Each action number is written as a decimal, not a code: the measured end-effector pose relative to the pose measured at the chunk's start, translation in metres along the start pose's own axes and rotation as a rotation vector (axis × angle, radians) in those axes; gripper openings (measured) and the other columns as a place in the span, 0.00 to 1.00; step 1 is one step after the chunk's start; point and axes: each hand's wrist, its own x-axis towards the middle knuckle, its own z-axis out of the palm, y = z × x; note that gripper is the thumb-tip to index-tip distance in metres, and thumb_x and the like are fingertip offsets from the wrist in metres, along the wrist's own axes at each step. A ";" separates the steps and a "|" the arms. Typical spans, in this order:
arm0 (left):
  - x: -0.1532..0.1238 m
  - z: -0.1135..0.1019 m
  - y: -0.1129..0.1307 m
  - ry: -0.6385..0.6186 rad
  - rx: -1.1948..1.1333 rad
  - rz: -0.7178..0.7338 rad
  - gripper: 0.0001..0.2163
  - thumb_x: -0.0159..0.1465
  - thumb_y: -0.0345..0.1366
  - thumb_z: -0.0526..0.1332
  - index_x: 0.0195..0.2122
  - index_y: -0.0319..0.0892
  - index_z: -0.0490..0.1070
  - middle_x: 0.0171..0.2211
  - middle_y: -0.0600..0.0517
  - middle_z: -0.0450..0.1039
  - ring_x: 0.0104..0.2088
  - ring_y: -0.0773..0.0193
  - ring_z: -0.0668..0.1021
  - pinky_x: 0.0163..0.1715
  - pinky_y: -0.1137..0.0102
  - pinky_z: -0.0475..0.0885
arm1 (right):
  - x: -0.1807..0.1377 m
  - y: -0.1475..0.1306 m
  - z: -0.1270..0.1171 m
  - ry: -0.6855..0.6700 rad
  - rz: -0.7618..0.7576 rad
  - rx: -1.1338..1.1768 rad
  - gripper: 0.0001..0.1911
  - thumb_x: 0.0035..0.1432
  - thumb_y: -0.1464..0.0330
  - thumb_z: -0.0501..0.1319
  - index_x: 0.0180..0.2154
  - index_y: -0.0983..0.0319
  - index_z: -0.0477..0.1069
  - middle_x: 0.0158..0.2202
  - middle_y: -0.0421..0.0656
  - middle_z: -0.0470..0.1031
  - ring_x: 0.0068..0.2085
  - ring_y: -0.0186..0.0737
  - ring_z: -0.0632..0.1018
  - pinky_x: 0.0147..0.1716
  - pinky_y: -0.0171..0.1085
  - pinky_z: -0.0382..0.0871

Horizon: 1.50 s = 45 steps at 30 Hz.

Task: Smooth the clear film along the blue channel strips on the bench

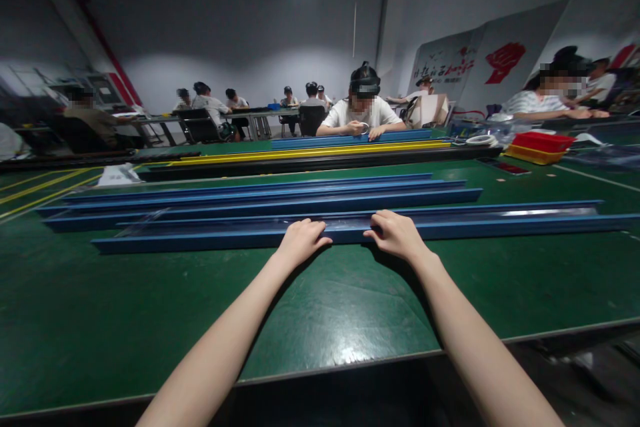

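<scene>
A long blue channel profile lies across the green table, with a clear, shiny strip along its inside. My left hand grips the near wall of this profile, fingers over the edge and thumb on the front face. A short way to the right, my right hand holds the same wall in a like manner. Between the two hands a stretch of the blue wall shows. Just behind lie more blue profiles, side by side and partly overlapping the front one from this viewpoint.
Past the blue profiles run a black profile and a yellow strip. Red and yellow bins, a phone and a white cable coil sit at the right. A co-worker works opposite. The near table edge crosses below my arms.
</scene>
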 end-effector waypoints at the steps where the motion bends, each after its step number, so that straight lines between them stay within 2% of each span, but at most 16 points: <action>1: 0.000 0.000 0.000 0.001 -0.001 -0.001 0.11 0.61 0.45 0.54 0.35 0.42 0.67 0.35 0.50 0.74 0.37 0.61 0.73 0.34 0.70 0.65 | 0.000 0.000 0.000 0.001 0.001 0.001 0.10 0.54 0.62 0.56 0.26 0.62 0.66 0.30 0.43 0.71 0.32 0.37 0.69 0.27 0.33 0.53; 11: -0.001 0.002 0.001 0.017 -0.047 -0.008 0.11 0.60 0.44 0.55 0.36 0.43 0.66 0.36 0.49 0.73 0.38 0.60 0.74 0.34 0.70 0.65 | 0.000 0.000 0.000 0.006 0.005 0.011 0.09 0.54 0.63 0.56 0.26 0.61 0.66 0.31 0.44 0.71 0.33 0.38 0.70 0.28 0.33 0.54; 15: -0.001 0.002 0.001 0.050 -0.110 -0.063 0.13 0.58 0.46 0.58 0.38 0.42 0.64 0.38 0.50 0.72 0.38 0.60 0.74 0.33 0.71 0.65 | 0.000 0.001 0.001 0.006 0.005 0.009 0.10 0.54 0.62 0.56 0.27 0.61 0.66 0.31 0.43 0.71 0.33 0.37 0.70 0.27 0.33 0.54; 20: -0.002 0.001 0.001 0.072 -0.143 -0.112 0.13 0.56 0.46 0.59 0.33 0.42 0.63 0.34 0.52 0.72 0.34 0.61 0.75 0.29 0.71 0.64 | 0.000 0.001 0.001 0.005 0.004 -0.002 0.10 0.54 0.62 0.56 0.27 0.61 0.66 0.30 0.43 0.71 0.32 0.37 0.70 0.27 0.33 0.54; 25: -0.001 0.002 0.001 0.087 -0.172 -0.131 0.13 0.55 0.47 0.61 0.30 0.43 0.62 0.32 0.53 0.71 0.34 0.62 0.74 0.30 0.72 0.64 | 0.000 0.002 0.001 -0.001 0.001 0.004 0.10 0.54 0.62 0.55 0.27 0.61 0.65 0.30 0.43 0.71 0.33 0.37 0.70 0.27 0.33 0.54; 36: 0.001 0.001 0.003 0.074 -0.179 -0.146 0.12 0.55 0.47 0.60 0.30 0.43 0.63 0.32 0.53 0.72 0.34 0.61 0.74 0.30 0.71 0.63 | -0.001 -0.001 0.005 0.033 -0.029 0.006 0.11 0.56 0.61 0.52 0.30 0.62 0.66 0.32 0.44 0.72 0.35 0.38 0.70 0.31 0.33 0.56; 40: 0.000 0.001 0.003 0.081 -0.175 -0.132 0.12 0.55 0.46 0.60 0.31 0.43 0.63 0.32 0.52 0.72 0.35 0.61 0.74 0.30 0.71 0.64 | 0.002 -0.008 0.009 0.073 -0.030 0.017 0.13 0.57 0.59 0.51 0.32 0.61 0.66 0.31 0.44 0.72 0.35 0.38 0.70 0.32 0.33 0.56; 45: 0.000 0.001 0.003 0.088 -0.149 -0.119 0.13 0.56 0.47 0.60 0.31 0.43 0.63 0.33 0.52 0.72 0.34 0.61 0.74 0.29 0.71 0.63 | 0.008 -0.026 0.016 0.085 -0.149 0.021 0.15 0.60 0.59 0.49 0.33 0.62 0.66 0.33 0.45 0.71 0.37 0.39 0.68 0.34 0.34 0.56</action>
